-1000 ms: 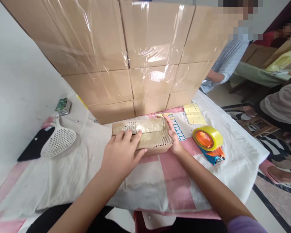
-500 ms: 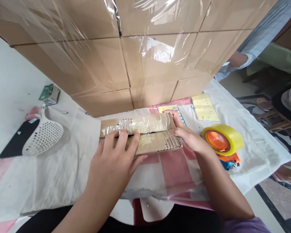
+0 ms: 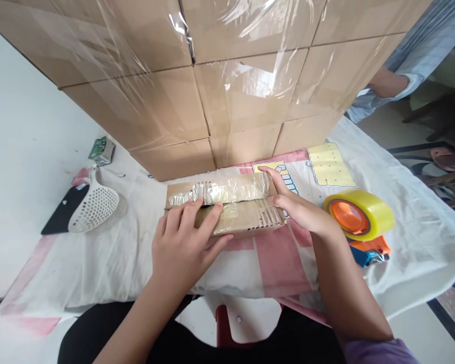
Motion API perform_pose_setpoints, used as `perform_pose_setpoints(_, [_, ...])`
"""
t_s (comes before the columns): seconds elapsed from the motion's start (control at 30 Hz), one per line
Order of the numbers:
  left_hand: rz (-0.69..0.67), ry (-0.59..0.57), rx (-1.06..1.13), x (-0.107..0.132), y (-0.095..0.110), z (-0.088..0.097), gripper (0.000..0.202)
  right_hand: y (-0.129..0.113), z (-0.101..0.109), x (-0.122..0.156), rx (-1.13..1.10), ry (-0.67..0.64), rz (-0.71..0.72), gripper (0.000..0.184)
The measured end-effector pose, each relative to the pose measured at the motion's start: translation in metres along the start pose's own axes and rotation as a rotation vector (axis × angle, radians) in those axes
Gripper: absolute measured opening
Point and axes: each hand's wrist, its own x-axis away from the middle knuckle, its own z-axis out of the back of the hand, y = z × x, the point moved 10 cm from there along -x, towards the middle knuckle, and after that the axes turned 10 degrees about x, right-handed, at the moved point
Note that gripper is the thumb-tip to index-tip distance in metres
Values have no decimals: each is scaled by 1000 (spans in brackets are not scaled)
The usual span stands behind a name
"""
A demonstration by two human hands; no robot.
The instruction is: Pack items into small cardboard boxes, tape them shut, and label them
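Observation:
A small flat cardboard box (image 3: 246, 212) lies on the cloth-covered table in front of me, with crinkled clear tape along its top seam. My left hand (image 3: 184, 242) rests flat on its left part, fingers spread over the flaps. My right hand (image 3: 296, 207) clasps the box's right end, thumb on the far edge and fingers curled round the near side. A yellow tape roll on an orange and blue dispenser (image 3: 358, 217) sits just to the right of my right hand.
A tall stack of cardboard boxes wrapped in clear film (image 3: 220, 81) stands right behind the small box. A white perforated scoop (image 3: 93, 207) and a black flat object (image 3: 58, 217) lie at the left. Yellow sheets (image 3: 331, 164) lie at the right. Another person's sleeve (image 3: 398, 76) shows far right.
My view has tilted down and closer. Both hands have stayed on the small box, with the left fingers shifting slightly along the taped seam.

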Motion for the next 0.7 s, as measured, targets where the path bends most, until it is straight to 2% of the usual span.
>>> perform_pose_setpoints(0.53, [-17, 14, -28, -2, 0, 1, 52, 4, -4, -2, 30, -7, 30, 64])
perform_pose_setpoints(0.63, [-20, 23, -36, -2, -1, 2, 52, -6, -1, 5, 116, 29, 33, 60])
perform_pose_setpoints(0.7, [-20, 24, -32, -1, -2, 2, 53, -27, 16, 23, 281, 156, 33, 54])
